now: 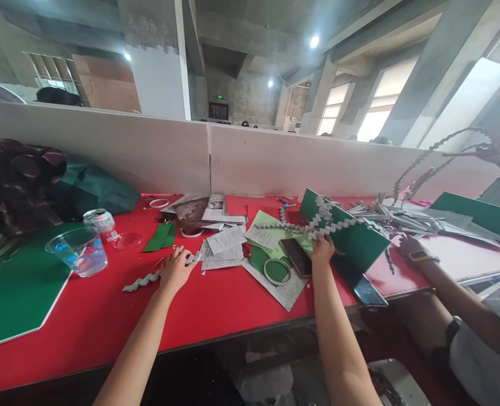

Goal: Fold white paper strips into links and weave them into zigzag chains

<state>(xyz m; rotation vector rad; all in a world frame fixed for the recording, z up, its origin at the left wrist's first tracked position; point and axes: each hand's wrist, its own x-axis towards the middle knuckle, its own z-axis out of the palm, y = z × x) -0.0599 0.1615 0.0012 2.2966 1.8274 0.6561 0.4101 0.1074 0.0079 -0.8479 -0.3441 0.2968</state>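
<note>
On the red table [216,304], my left hand [177,269] rests over a short folded-paper strip [142,281], its fingers apart and small grey paper pieces near the fingertips. Whether the fingers press on the strip is hard to tell. My right hand [323,250] is closed on the lower part of a woven paper chain [313,228], whose zigzag arms spread left and right. Behind that hand a green board [360,239] leans upright. A dark phone [296,256] lies just left of my right wrist, beside a tape ring [277,272] on printed paper.
A clear plastic cup [78,254] and a can [101,224] stand at left near a large green board [13,293]. Printed sheets [224,242] lie mid-table. At right are another person's hand [411,248] and a pile of paper strips [402,217]. A white partition [250,163] runs behind.
</note>
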